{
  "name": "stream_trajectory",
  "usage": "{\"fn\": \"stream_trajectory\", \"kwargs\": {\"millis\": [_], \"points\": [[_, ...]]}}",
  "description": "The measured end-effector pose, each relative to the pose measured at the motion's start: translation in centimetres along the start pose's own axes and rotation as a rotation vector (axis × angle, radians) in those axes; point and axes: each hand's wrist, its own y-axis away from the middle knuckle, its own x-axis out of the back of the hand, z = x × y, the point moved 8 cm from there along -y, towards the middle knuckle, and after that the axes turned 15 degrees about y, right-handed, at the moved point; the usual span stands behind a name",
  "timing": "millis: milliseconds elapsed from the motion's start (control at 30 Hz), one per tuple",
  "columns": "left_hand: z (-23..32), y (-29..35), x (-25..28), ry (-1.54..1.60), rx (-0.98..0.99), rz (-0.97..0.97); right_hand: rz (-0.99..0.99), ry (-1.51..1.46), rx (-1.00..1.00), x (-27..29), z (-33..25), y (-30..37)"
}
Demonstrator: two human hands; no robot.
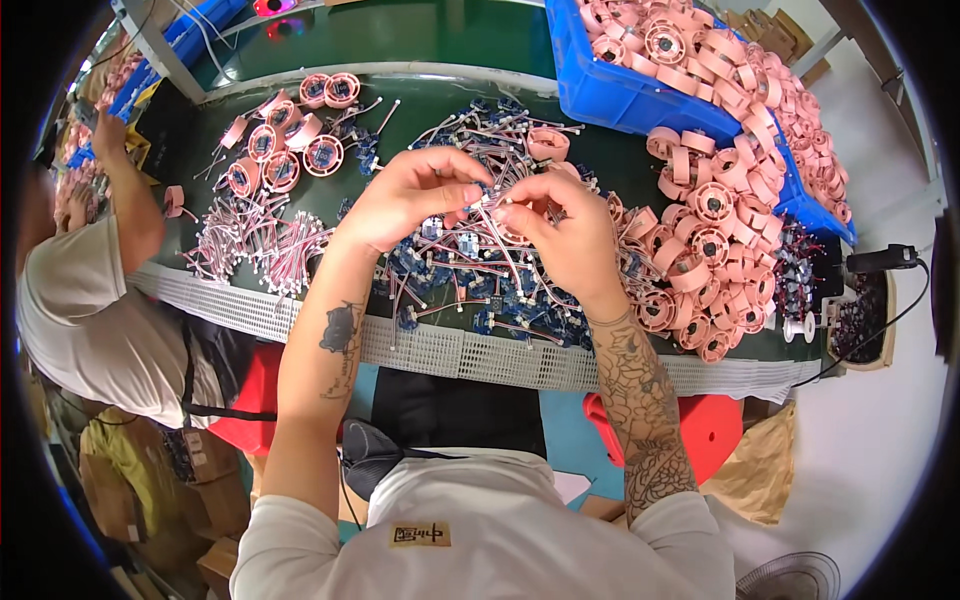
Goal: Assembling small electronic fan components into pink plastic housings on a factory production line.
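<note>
Over the middle of the bench, my left hand (420, 195) pinches a small blue circuit board (481, 191) between thumb and fingers. My right hand (568, 222) is closed in a pinch beside it, at the white connector (492, 207) of a thin red-and-white wire lead. The fingertips of both hands nearly meet, so exactly how plug and board touch is hidden. Beneath the hands spreads a heap of blue circuit boards (430, 262) with wire leads. A pink ring-shaped housing (547, 144) lies just beyond my right hand.
Pink housings pile up (712, 245) at right, below a full blue crate (620, 95). More housings (281, 140) and a bundle of wire leads (268, 240) lie at left. A white slotted strip (480, 358) edges the bench. A co-worker's arm (135, 190) is at far left.
</note>
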Motion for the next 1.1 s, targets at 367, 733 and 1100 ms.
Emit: {"fn": "stream_trajectory", "kwargs": {"millis": [367,733,1100], "points": [[0.2,0.1,-0.3,-0.072,-0.014,0.034,-0.127,-0.117,-0.042,-0.5,1.1,-0.1],[0.0,0.0,-0.7,-0.037,-0.016,0.058,-0.112,-0.002,0.036,-0.5,0.6,-0.1],[0.4,0.0,-0.5,-0.138,-0.069,0.122,0.062,0.160,0.183,0.0,-1.4,-0.1]]}}
